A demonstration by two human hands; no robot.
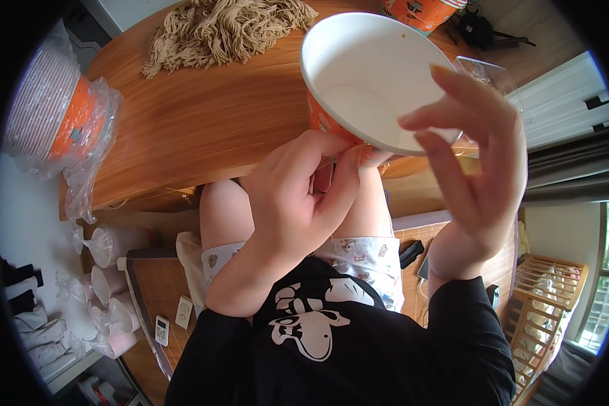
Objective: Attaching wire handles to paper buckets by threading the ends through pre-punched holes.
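The bowl [372, 81], white inside and orange outside, is held tilted above the near edge of the wooden table [203, 122], its mouth turned toward the person. It is empty.

The left hand [304, 196] is closed in a narrow pinch at the bowl's lower rim, thumb and fingers pressed together on the orange wall; what exactly is between the fingertips cannot be told. The right hand [474, 169] is spread wide, fingers reaching over the rim on the right side, fingertips touching or just above the white edge.

On the table beyond the bowl lies a heap of noodles [230, 27], well apart from both hands. A second orange cup [419, 12] stands at the far edge, partly cut off. At the table's left end rests a stack of bowls [54, 108] wrapped in clear plastic. A clear wrapper [484, 71] lies just behind the right hand. Below the hands are the person's bare knees.
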